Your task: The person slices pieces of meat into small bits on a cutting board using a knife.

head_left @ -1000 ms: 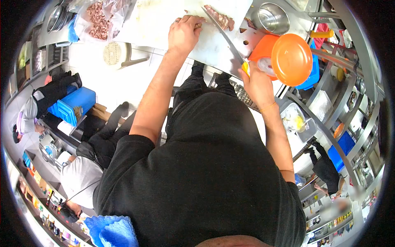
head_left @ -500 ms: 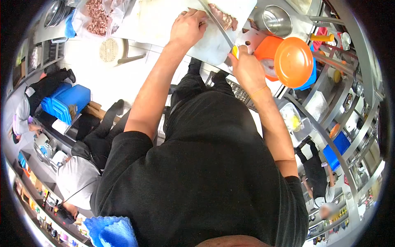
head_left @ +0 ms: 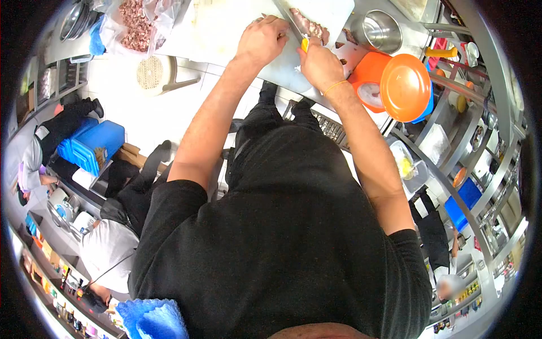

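Observation:
My right hand (head_left: 323,66) is wrapped round the yellow handle (head_left: 305,44) of a knife, whose blade (head_left: 289,18) points away across the white cutting board (head_left: 226,34). To the left of the blade, my left hand (head_left: 262,40) rests on the board with its fingers curled in. Whatever lies under those fingers is hidden. A piece of raw meat (head_left: 308,25) lies on the board just right of the knife, beyond my right hand. Small dark scraps (head_left: 340,44) lie to the right of it.
Chopped meat (head_left: 135,25) fills a clear plastic bag at the upper left. On the right stand a steel pot (head_left: 381,31), an orange container (head_left: 364,70) and an orange lid or dish (head_left: 405,87). A stool (head_left: 153,75) is left of my arm. Other people (head_left: 110,248) work behind me.
My right hand has moved forward and to the left, carrying the knife farther across the board. My left hand has shifted only slightly.

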`<state>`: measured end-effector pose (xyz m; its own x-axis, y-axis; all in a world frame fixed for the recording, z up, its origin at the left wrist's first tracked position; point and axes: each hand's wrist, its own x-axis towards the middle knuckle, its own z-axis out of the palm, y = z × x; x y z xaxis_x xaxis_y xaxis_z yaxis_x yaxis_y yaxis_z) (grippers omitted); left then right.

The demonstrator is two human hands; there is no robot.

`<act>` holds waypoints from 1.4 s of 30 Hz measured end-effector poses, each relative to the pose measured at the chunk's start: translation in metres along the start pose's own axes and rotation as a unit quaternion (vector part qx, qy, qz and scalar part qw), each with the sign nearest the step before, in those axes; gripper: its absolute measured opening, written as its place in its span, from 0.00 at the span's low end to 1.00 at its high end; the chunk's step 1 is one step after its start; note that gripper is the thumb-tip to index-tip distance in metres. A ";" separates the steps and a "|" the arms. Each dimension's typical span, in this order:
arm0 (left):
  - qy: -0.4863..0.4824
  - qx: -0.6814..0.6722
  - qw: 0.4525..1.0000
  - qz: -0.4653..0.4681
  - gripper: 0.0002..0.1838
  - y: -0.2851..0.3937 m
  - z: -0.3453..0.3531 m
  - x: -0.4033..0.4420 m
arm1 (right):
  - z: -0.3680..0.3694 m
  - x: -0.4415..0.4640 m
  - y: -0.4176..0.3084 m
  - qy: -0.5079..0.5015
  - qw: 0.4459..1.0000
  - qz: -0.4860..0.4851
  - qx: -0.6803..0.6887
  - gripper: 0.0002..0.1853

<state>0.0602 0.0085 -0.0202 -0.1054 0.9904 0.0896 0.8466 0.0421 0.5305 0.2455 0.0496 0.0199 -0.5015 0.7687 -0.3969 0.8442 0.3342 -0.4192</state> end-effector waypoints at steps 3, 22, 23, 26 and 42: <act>0.013 -0.011 1.000 0.004 0.16 0.000 -0.005 -0.005 | -0.016 -0.008 -0.006 -0.003 1.000 0.000 -0.015 0.22; 0.030 -0.029 0.999 -0.035 0.12 0.003 -0.007 -0.010 | -0.022 -0.003 -0.019 -0.010 0.999 -0.032 -0.030 0.21; 0.028 -0.033 0.998 -0.043 0.12 0.001 -0.009 -0.012 | -0.028 -0.012 -0.019 -0.021 0.999 -0.028 -0.037 0.21; 0.008 -0.037 0.998 -0.048 0.11 -0.001 -0.010 -0.012 | -0.029 -0.035 -0.022 -0.037 0.999 -0.008 -0.036 0.22; 0.056 -0.055 0.995 -0.063 0.15 0.004 -0.014 -0.025 | -0.030 -0.029 -0.012 -0.020 1.000 -0.014 -0.006 0.22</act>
<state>0.0591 -0.0185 -0.0080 -0.2696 0.9571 0.1062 0.7614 0.1443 0.6320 0.2558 0.0394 0.0611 -0.5326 0.7361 -0.4178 0.8315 0.3628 -0.4208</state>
